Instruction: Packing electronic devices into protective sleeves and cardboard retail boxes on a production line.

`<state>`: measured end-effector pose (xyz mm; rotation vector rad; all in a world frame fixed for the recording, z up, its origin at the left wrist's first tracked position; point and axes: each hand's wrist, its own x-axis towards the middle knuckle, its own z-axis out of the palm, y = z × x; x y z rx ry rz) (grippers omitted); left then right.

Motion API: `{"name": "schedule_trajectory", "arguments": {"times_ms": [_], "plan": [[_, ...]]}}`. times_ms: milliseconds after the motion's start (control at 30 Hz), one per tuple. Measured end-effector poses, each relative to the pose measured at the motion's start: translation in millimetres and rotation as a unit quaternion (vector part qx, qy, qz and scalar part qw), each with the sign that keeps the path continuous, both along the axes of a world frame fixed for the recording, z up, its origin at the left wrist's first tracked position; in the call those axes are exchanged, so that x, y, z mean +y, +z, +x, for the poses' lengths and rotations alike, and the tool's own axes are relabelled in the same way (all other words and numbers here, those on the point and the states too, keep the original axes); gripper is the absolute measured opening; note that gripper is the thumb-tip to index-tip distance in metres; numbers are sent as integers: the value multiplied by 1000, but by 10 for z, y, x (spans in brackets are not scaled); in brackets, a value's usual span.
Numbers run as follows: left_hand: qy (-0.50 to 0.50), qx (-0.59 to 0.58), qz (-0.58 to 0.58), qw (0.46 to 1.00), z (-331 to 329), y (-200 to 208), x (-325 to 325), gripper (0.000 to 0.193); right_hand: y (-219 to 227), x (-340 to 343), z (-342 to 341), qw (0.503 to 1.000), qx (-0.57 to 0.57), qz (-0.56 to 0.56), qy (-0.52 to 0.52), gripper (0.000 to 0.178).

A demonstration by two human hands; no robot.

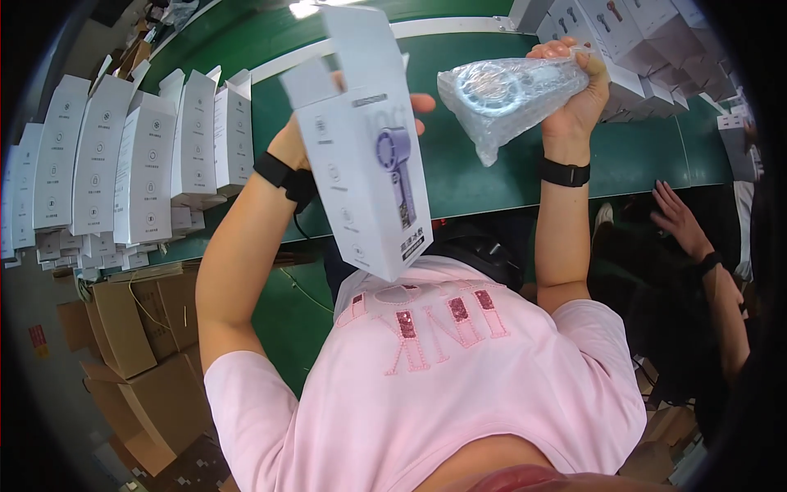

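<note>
A tall white box [361, 176] with a purple handheld fan printed on its front is upright and slightly tilted, its top flaps raised. My left hand [289, 146] is wrapped round it from behind, and most of the palm is hidden by the box. Away to the right, level with the box top, my right hand [580, 102] grips a pale blue handheld fan [496, 86] in a clear plastic bag. The fan's round head points left, and a loose bag corner hangs below it. Box and fan are apart.
Several similar white boxes [98, 156] stand in a row at the left of the green table [484, 176]. More printed boxes [648, 37] are stacked at the far right. Brown cartons [147, 402] lie on the floor at left. A co-worker's arm [709, 262] reaches in at right.
</note>
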<state>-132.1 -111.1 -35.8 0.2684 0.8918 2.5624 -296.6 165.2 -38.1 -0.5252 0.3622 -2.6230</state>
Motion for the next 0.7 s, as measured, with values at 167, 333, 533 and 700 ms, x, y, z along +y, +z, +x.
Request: {"name": "schedule_trajectory", "arguments": {"times_ms": [167,333,533,700], "plan": [[2,176,13,984,-56,709,12,51,-180,49,-159,988,-147,42,7,26],[90,64,-190,976,18,1185,-87,53,-104,-74,47,953,-69,274,-109,23],[169,349,-888,248,-301,968,-207,44,-61,-31,106,937,114,324,-61,24],[107,352,-929,38,-624,719,226,46,-213,-73,149,881,188,399,-169,28]]}}
